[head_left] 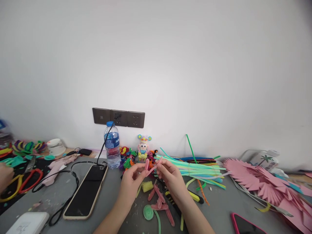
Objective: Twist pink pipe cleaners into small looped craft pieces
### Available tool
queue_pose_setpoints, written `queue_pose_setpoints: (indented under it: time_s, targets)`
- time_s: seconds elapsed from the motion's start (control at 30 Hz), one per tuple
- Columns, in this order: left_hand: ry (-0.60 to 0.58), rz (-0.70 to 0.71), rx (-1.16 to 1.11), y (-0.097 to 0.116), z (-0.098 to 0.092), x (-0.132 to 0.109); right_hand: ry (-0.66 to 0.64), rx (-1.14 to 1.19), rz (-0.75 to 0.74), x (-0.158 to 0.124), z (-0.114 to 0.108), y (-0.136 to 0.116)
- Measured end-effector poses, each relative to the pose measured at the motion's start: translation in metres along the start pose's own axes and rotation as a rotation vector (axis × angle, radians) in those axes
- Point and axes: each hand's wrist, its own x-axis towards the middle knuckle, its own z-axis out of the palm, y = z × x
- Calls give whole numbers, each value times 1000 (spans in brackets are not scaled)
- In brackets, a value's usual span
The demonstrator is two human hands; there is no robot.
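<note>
Between both hands, above the grey table, is a bent pink pipe cleaner (151,171). My left hand (134,178) pinches its folded end between thumb and fingers. On the other side, my right hand (168,172) grips the pipe cleaner near its tip. Below the hands lie several folded pink pipe-cleaner pieces (161,206), a yellow coiled piece (147,186) and a flat green spiral (148,212) with a tail. Yellow-and-black pliers (195,197) lie partly hidden behind my right forearm. A small figure with round blue-and-yellow ears (143,148) stands behind the hands.
A water bottle (112,146) and a cabled phone (86,191) stand and lie left. A pink glue gun (56,170) and red-handled scissors (31,180) are farther left, beside another person's hand (5,177). Right are bundled pipe cleaners (200,169), pink folded paper (263,185) and another phone (246,225).
</note>
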Motion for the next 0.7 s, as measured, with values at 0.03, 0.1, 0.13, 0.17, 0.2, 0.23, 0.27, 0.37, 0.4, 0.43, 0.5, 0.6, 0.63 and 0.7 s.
queue_pose_setpoints:
  time_s: [0.03, 0.1, 0.13, 0.17, 0.2, 0.23, 0.27, 0.37, 0.4, 0.43, 0.5, 0.6, 0.63, 0.7]
  targets:
    - [-13, -16, -35, 1, 0, 0, 11, -25, -25, 1, -1, 1]
    - [-53, -63, -110, 2, 1, 0, 23, -59, -74, 1, -3, 2]
    - [-71, -89, -136, 3, 2, 0, 25, -71, -95, 1, -3, 2]
    - [-85, -112, -154, 3, 3, 0, 25, -82, -115, 1, -3, 2]
    - [-95, -130, -167, 2, 5, 0, 28, -94, -130, 1, -2, 1]
    - [-104, -145, -178, 1, 6, 0, 33, -104, -140, 0, -1, -1]
    - [-115, -159, -192, 0, 7, 0, 38, -108, -145, 0, 0, -2]
    - [-165, -209, -238, 0, 9, -1, 44, -85, -138, -1, 2, -6]
    - [-185, -225, -249, 1, 9, -2, 42, -75, -132, -1, 2, -5]
    - [-204, -239, -259, 3, 10, -2, 41, -69, -128, -1, 2, -5]
    - [-247, -248, -270, 7, 10, -4, 35, -68, -129, -1, 1, -3]
    - [-288, -249, -266, 10, 9, -6, 10, -63, -129, 0, 0, -1]
    - [-294, -248, -261, 9, 9, -6, 1, -57, -125, 0, 0, -1]
    - [-305, -239, -243, 7, 8, -5, -6, -52, -114, 0, 1, -2]
